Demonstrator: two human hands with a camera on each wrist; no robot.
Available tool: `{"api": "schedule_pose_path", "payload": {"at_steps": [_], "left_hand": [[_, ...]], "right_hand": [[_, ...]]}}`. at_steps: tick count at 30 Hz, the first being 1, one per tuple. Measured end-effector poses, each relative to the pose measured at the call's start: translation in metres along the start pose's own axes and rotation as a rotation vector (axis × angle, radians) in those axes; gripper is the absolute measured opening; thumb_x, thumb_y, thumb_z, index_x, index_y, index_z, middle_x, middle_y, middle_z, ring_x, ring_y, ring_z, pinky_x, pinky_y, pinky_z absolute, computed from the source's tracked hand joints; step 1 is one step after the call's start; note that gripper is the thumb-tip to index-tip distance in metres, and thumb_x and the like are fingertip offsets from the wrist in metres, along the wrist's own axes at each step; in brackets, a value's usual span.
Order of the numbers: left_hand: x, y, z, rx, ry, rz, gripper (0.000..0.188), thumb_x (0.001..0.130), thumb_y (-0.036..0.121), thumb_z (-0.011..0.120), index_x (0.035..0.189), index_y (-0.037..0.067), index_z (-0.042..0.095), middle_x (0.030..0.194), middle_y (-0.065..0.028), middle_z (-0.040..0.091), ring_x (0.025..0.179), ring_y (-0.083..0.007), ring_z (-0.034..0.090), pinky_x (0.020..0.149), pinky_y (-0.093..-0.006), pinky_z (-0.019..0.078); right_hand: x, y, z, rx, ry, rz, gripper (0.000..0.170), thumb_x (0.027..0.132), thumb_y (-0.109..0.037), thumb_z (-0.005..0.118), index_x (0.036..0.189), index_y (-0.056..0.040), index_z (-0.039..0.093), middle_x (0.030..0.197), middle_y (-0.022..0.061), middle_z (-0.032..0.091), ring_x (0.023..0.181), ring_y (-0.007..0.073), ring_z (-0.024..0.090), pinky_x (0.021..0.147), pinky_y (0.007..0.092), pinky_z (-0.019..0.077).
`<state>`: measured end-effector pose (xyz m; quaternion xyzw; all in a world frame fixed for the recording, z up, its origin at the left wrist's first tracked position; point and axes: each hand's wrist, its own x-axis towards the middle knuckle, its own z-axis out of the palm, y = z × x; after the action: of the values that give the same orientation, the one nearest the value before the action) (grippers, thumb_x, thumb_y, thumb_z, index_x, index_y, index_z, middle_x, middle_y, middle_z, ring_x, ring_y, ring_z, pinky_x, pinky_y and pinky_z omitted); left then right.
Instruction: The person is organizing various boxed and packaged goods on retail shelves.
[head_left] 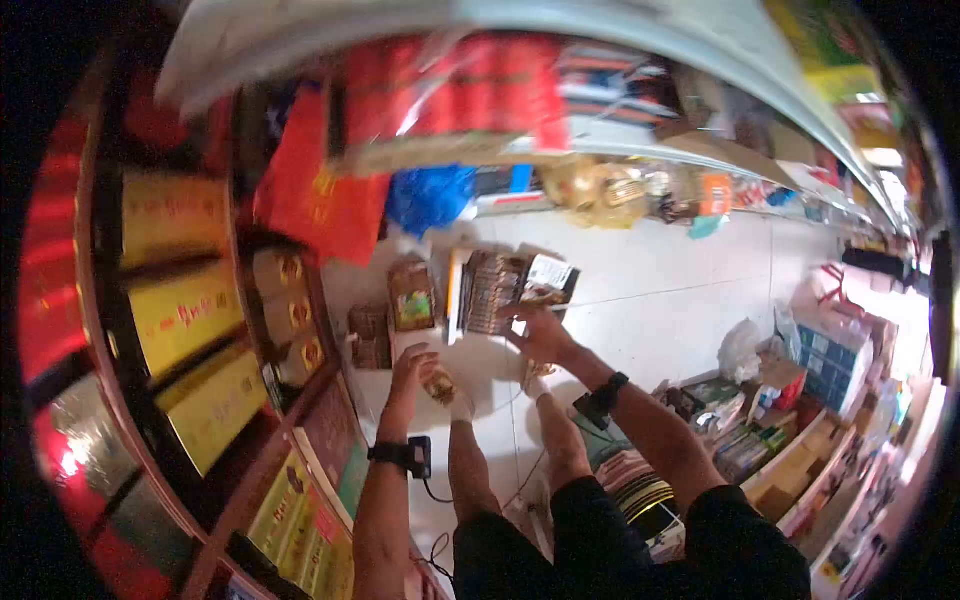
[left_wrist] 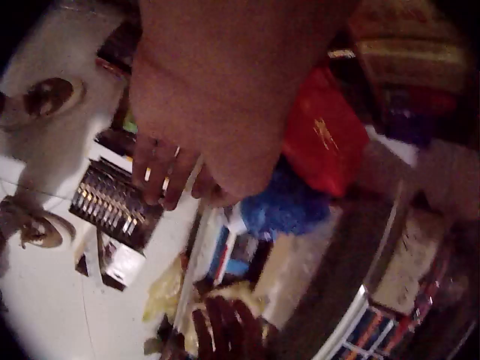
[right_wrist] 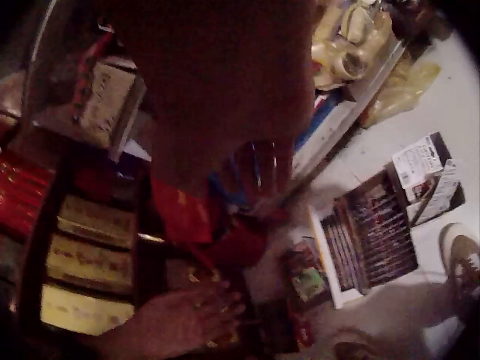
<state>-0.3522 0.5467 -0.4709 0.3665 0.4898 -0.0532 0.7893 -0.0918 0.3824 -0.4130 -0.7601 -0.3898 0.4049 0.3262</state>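
My left hand [head_left: 408,375], fingers loosely extended and empty, hangs just in front of a brown box with a green picture [head_left: 412,307]. The right hand [head_left: 546,336] has its fingers spread at the near right side of an open box of tightly lined-up brown packets [head_left: 492,290]; it grips nothing. A white side panel [head_left: 456,295] stands along the box's left. On its right is a dark carton with a white label [head_left: 548,278]. A stack of dark packets [head_left: 370,338] lies farther left. In the left wrist view, the left fingers [left_wrist: 166,174] overlap the packet box.
Yellow boxes [head_left: 188,315] fill the wooden shelf on the left. A red bag [head_left: 325,190], a blue bag [head_left: 430,197] and a yellow plastic bag [head_left: 598,195] lie along the low shelf ahead. The person's shoes [head_left: 438,385] are close below the hands. Cartons [head_left: 830,350] stand at right.
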Motion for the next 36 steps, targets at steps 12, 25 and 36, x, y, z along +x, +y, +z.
{"api": "schedule_pose_path", "payload": {"at_steps": [12,25,36], "left_hand": [[-0.139,0.297,0.340,0.535,-0.407,0.821,0.037,0.092,0.012,0.067,0.125,0.000,0.055,0.121,-0.0146,0.062,0.112,-0.0232,0.061,0.100,-0.0355,0.0455],[-0.152,0.465,0.516,1.391,0.134,1.804,0.037,0.082,0.017,0.076,0.113,0.006,0.061,0.124,-0.0160,0.054,0.114,-0.0367,0.054,0.097,-0.0428,0.0445],[-0.191,0.456,0.508,1.566,0.280,1.743,0.020,0.075,0.009,0.078,0.090,-0.001,0.069,0.123,-0.0138,0.054,0.116,-0.0341,0.048,0.101,-0.0436,0.0386]], "right_hand": [[-0.047,-0.142,-0.247,0.289,0.844,-0.321,0.012,0.089,-0.007,0.064,0.095,0.0032,0.066,0.086,0.0150,0.069,0.077,0.0210,0.067,0.072,0.0308,0.0521],[-0.070,-0.200,-0.407,0.377,1.219,-0.455,0.028,0.087,-0.005,0.062,0.115,-0.0011,0.062,0.103,0.0168,0.066,0.091,0.0258,0.066,0.082,0.0347,0.0516],[-0.057,-0.228,-0.396,0.274,1.338,-0.435,0.084,0.067,-0.002,0.078,0.140,0.0042,0.036,0.135,0.0275,0.043,0.128,0.0465,0.041,0.108,0.0482,0.0364]]}}
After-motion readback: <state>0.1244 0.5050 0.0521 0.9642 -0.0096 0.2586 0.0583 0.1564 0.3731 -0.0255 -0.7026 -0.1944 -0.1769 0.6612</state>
